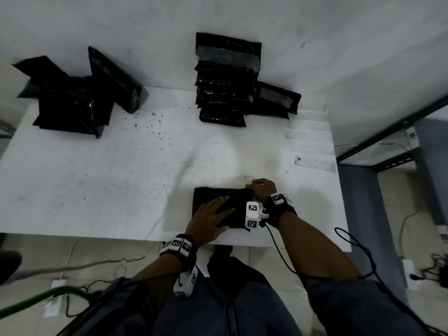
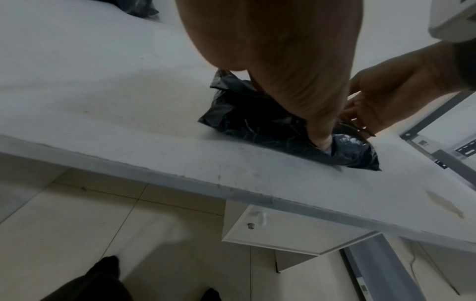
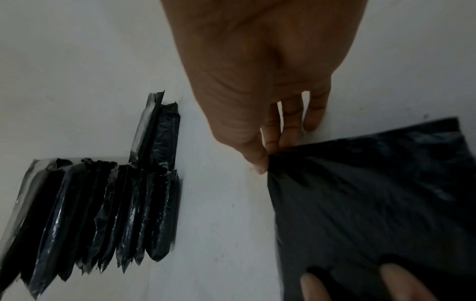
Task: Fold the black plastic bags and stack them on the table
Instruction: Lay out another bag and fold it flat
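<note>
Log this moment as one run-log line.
step: folding | left hand: pressed flat on black bag | right hand: pinches bag's far right corner | folded stack: far table edge

Wide bare stretch of white table (image 1: 101,180) left of both hands, open for passing. Far left blocked by loose heap of black bags (image 1: 72,98). Far centre blocked by stack of folded bags (image 1: 224,88) against wall. Between heap and stack, clear gap. Near edge occupied: left hand (image 1: 208,221) flat on black bag (image 1: 236,197), right hand (image 1: 261,190) pinching bag's right edge.
</note>
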